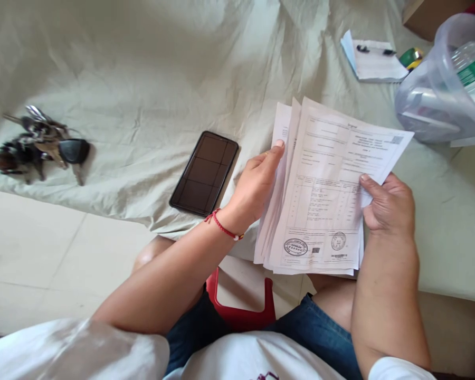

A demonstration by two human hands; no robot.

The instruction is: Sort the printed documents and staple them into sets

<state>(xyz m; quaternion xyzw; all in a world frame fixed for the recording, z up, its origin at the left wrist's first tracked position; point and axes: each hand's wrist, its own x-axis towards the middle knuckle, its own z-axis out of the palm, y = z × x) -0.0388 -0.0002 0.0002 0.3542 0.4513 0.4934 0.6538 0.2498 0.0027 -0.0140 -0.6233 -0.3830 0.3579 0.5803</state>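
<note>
A stack of printed paper forms [324,184] with round stamps near the bottom is fanned out above my lap. My right hand [388,203] grips the stack's right edge, thumb on the top sheet. My left hand [259,182], with a red string bracelet on its wrist, holds the left edges, its fingers tucked behind the sheets and the thumb tip at the upper left. The papers hover over the edge of a pale cloth-covered surface [142,79].
A black phone [204,173] lies face up left of my left hand. A bunch of keys [39,145] lies far left. At the top right are a small notepad [374,60] and a clear plastic container [447,84]. A red stool [239,306] shows between my knees.
</note>
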